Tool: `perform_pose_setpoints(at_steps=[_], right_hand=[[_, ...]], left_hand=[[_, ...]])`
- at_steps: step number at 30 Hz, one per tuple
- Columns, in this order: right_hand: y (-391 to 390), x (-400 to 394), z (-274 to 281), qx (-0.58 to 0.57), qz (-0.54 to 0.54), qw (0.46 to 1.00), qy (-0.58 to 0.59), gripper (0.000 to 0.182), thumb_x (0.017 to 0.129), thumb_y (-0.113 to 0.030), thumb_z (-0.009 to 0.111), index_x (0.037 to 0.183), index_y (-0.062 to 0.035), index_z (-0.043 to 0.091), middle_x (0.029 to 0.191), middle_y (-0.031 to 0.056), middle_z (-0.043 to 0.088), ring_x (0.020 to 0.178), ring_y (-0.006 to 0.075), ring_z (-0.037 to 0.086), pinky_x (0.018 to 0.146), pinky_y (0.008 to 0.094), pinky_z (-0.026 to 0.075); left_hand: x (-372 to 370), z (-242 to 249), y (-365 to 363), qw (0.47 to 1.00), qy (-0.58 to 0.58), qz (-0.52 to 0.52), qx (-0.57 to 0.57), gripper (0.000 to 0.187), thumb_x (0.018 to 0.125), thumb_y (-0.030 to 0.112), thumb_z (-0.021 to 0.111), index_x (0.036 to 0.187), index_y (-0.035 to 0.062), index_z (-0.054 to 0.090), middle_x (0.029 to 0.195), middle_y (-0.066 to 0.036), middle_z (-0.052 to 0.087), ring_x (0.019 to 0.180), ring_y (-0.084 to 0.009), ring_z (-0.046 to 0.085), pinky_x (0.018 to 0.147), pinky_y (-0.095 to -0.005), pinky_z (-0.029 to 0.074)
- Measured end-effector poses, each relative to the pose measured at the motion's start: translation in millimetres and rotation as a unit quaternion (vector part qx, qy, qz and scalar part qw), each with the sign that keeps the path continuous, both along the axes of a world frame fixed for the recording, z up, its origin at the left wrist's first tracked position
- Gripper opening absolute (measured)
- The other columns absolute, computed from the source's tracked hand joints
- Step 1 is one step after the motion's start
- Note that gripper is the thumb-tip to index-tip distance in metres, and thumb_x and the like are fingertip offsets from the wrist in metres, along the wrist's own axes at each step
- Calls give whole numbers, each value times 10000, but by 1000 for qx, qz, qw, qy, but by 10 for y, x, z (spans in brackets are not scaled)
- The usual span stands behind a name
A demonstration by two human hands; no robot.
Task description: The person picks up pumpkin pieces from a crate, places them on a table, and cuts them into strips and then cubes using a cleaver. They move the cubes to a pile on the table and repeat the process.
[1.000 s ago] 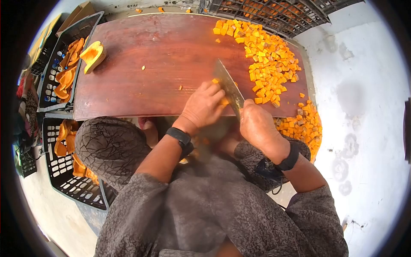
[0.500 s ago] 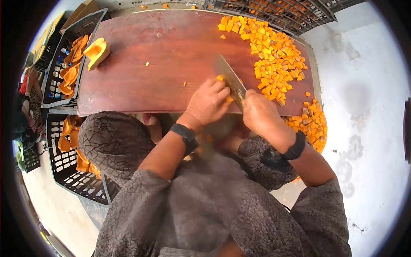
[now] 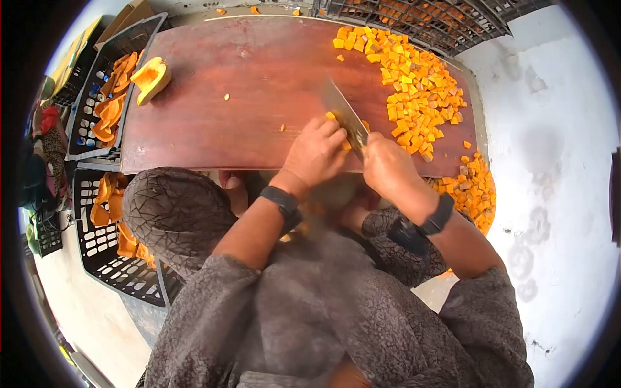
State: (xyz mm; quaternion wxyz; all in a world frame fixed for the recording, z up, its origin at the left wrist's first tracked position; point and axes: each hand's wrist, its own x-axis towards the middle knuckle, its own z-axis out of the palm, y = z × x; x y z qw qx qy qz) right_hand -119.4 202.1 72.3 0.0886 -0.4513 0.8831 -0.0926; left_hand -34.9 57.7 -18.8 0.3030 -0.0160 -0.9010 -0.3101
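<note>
A broad-bladed kitchen knife (image 3: 347, 111) is gripped by its handle in my right hand (image 3: 391, 167), its blade slanting toward the far left over the red-brown table (image 3: 213, 97). Just left of the blade, my left hand (image 3: 317, 147) is closed over a piece of orange pumpkin (image 3: 330, 116). Most of that piece is hidden under the fingers. Right of the knife lies a heap of pumpkin cubes (image 3: 417, 90). One larger cut pumpkin piece (image 3: 151, 79) rests at the table's left end.
Black crates with pumpkin pieces stand to the left, one beside the table (image 3: 84, 139) and one lower (image 3: 97, 249). More cubes (image 3: 475, 194) are piled below the table's right end. Another dark crate (image 3: 420, 22) stands behind, and a white wall (image 3: 543, 161) rises at right.
Both hands and the knife stay at nearly the same spot, the right hand shifting very slightly left. The whole view has moved a little.
</note>
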Motion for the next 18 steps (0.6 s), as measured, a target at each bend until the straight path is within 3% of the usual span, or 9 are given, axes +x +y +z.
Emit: perform_pose_setpoints(at_steps=[5, 7, 10, 18], right_hand=[[53, 84, -108, 42, -17, 999, -6, 134, 887, -116, 541, 882, 16, 527, 730, 246, 633, 734, 418, 644, 658, 493, 511], [-127, 37, -217, -16, 3, 1000, 16, 110, 865, -93, 543, 874, 17, 529, 728, 248, 635, 736, 414, 649, 657, 490, 516], [-284, -59, -294, -26, -8, 999, 30, 103, 854, -81, 543, 869, 19, 527, 738, 252, 639, 743, 408, 654, 665, 485, 520], [62, 129, -98, 32, -14, 999, 10, 122, 852, -82, 580, 865, 27, 525, 732, 248, 640, 727, 411, 655, 672, 479, 526]], left_hand=[[-23, 16, 11, 1000, -22, 11, -2, 302, 697, 106, 644, 992, 69, 592, 1005, -130, 560, 976, -339, 512, 886, -404, 431], [16, 56, 16, 998, -65, -8, 4, 315, 696, 108, 644, 1003, 61, 591, 1006, -135, 560, 978, -337, 508, 884, -408, 424], [-5, 61, 20, 1000, -3, 5, -20, 211, 694, 91, 654, 888, 47, 584, 938, -131, 552, 923, -336, 519, 827, -406, 467], [2, 50, 43, 1000, 21, 14, -13, 222, 690, 85, 653, 895, 40, 581, 957, -140, 559, 936, -345, 523, 858, -405, 468]])
